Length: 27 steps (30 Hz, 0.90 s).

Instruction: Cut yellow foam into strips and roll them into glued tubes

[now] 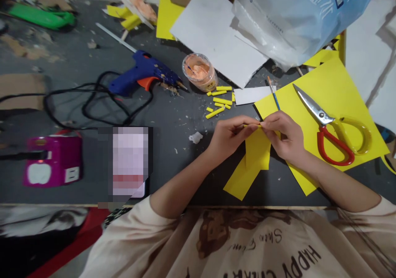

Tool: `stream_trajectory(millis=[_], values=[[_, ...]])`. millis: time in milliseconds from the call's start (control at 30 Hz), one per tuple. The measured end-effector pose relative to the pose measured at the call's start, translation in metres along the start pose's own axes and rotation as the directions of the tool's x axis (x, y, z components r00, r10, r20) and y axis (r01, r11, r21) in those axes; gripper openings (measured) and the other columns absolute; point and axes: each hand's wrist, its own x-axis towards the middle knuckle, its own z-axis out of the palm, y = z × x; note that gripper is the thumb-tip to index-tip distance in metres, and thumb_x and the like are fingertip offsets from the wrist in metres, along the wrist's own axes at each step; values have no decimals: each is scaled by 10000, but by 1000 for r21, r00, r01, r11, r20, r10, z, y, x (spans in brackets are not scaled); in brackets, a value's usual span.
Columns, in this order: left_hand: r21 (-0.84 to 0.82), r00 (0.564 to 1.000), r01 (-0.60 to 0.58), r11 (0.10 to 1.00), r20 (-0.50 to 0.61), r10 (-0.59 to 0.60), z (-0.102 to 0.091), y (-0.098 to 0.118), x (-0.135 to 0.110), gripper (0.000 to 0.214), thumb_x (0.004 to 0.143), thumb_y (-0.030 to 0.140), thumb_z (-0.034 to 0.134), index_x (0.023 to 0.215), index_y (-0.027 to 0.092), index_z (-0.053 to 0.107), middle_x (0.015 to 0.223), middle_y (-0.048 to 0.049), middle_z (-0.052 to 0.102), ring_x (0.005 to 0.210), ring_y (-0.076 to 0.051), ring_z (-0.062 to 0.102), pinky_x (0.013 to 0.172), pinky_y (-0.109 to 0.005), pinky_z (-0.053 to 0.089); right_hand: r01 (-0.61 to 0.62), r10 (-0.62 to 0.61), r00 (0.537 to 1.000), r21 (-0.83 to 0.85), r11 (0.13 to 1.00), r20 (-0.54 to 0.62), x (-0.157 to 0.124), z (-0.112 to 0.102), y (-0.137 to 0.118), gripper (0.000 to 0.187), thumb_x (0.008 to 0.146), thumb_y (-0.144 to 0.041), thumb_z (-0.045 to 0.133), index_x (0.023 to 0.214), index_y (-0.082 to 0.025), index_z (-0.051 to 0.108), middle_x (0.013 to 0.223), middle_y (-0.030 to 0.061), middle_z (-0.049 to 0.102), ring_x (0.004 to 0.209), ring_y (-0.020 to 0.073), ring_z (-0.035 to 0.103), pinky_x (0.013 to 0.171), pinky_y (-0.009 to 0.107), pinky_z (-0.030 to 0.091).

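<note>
My left hand (232, 133) and my right hand (283, 131) meet fingertip to fingertip, both pinching the top edge of a yellow paper strip (258, 148). The fingers hide that edge, so I cannot tell whether it is folded or rolled. Below it, another yellow strip (241, 181) slants down toward the table's front edge. Several small yellow rolls (222, 100) lie just beyond my left hand. Past my right hand, a thin paintbrush (274, 92) rests partly on a large yellow sheet (337, 88). Scissors (324, 121) with one red and one yellow handle lie on that sheet.
A blue glue gun (139, 74) with a looping black cord lies left of an open jar of peach-coloured paste (200, 72). At the left are a phone (131, 160) and a purple box (52, 160). White board (219, 30) and a plastic bag (297, 18) occupy the back.
</note>
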Motion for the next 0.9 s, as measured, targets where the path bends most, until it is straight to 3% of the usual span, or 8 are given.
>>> stream_trajectory(millis=[233,367,433,533,633,800,900], values=[[99,995,-95,991,-9,97,0,-1,-2,177,849,307,614,825,178,732,758,-22,758,630,-106,670,559,-171,493,-10,10,1000,5,1000,-6,-1,1,-2,185,856,-92,513,871,-260,591,788,-5,643,760,133,627,615,273,490],[175,986,-162,971,-17,168,-2,-1,-3,144,858,254,602,847,189,731,825,-21,769,721,-120,708,632,-170,515,-282,279,959,145,948,43,1,0,-8,20,874,-241,573,876,-225,584,774,-6,607,659,105,562,557,242,446],[208,981,-190,959,-7,196,-4,-2,-4,160,870,258,585,863,200,733,841,-20,771,726,-121,711,638,-173,517,-422,405,906,213,881,122,2,-1,-11,169,888,-370,561,842,-208,569,690,-26,544,558,85,482,482,224,377],[286,970,-240,928,32,241,-4,-3,-5,173,879,273,571,880,215,734,832,-12,769,672,-115,700,614,-182,506,-521,482,850,212,826,212,5,-3,-14,333,895,-490,513,741,-196,541,608,-41,470,519,78,413,462,228,314],[377,945,-319,870,51,324,-5,-6,-6,170,887,264,562,879,215,725,771,1,763,588,-100,673,573,-182,481,-552,502,825,184,813,259,8,-4,-14,361,887,-511,516,717,-192,525,600,-43,447,532,82,397,479,232,309],[454,850,-491,744,62,523,-7,-9,-5,142,899,197,551,901,174,691,776,-4,763,625,-77,685,614,-148,483,-581,511,795,165,797,327,11,-6,-16,333,900,-493,498,757,-193,517,603,-49,431,525,86,416,492,238,322],[460,841,-507,729,80,535,-8,-10,-5,139,900,189,550,920,170,686,787,-2,764,628,-71,686,616,-142,487,-560,502,805,125,819,318,11,-7,-16,301,914,-459,487,772,-196,520,593,-53,420,513,86,403,486,235,311]])
